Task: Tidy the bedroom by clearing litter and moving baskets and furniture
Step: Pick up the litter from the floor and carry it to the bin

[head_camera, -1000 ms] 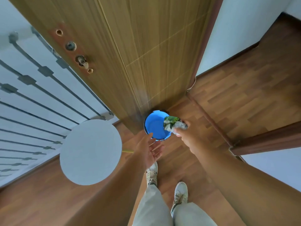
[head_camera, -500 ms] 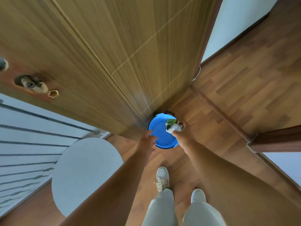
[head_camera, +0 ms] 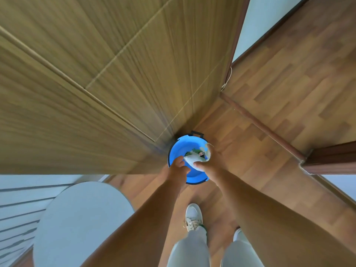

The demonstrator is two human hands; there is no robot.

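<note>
Litter [head_camera: 194,158], a crumpled white wad with green and dark scraps showing in it, is held directly over the mouth of the blue bin [head_camera: 181,149]. The bin stands on the wooden floor [head_camera: 269,112] at the foot of the open door [head_camera: 115,83], with a dark handle visible at its far rim. We see the right hand [head_camera: 209,164] with fingers and thumb curled round the wad from the right side. The left hand [head_camera: 178,169] reaches in from the left with its fingers bent at the near edge of the wad; whether it grips the wad or merely touches it, we cannot tell. A round pale tabletop [head_camera: 81,224] lies near the lower left, well apart from the bin, and the person's shoes [head_camera: 193,216] stand just behind it on the floor.

We judge the step in hand to be the disposal of the collected litter. The next move calls for both hands to let go while the wad is centred over the opening, so that no scrap falls outside the rim onto the floor; the loose green pieces seem the likeliest to stray.
</note>
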